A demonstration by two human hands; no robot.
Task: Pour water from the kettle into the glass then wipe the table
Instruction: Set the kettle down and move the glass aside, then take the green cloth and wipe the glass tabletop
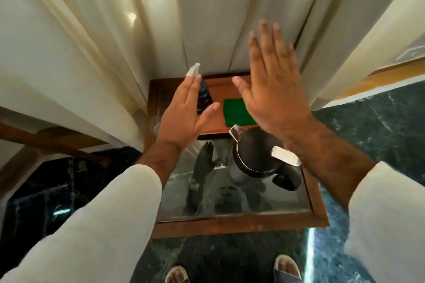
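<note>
A black kettle (255, 156) with a silver spout and lid lever stands on the glass-topped wooden table (230, 223), right of centre. A folded green cloth (236, 111) lies on the wood behind it. A clear glass (154, 125) shows faintly at the table's left edge, mostly hidden by my left hand. My left hand (184, 117) hovers flat above the table's left side, fingers apart, holding nothing. My right hand (271, 85) is raised higher above the cloth and kettle, fingers spread, holding nothing.
A dark spray bottle (203, 96) with a white nozzle stands at the table's back left, partly behind my left hand. Cream curtains (207, 18) hang directly behind the table. The floor is dark green marble (379, 117). My sandalled feet (287, 269) stand just before the table.
</note>
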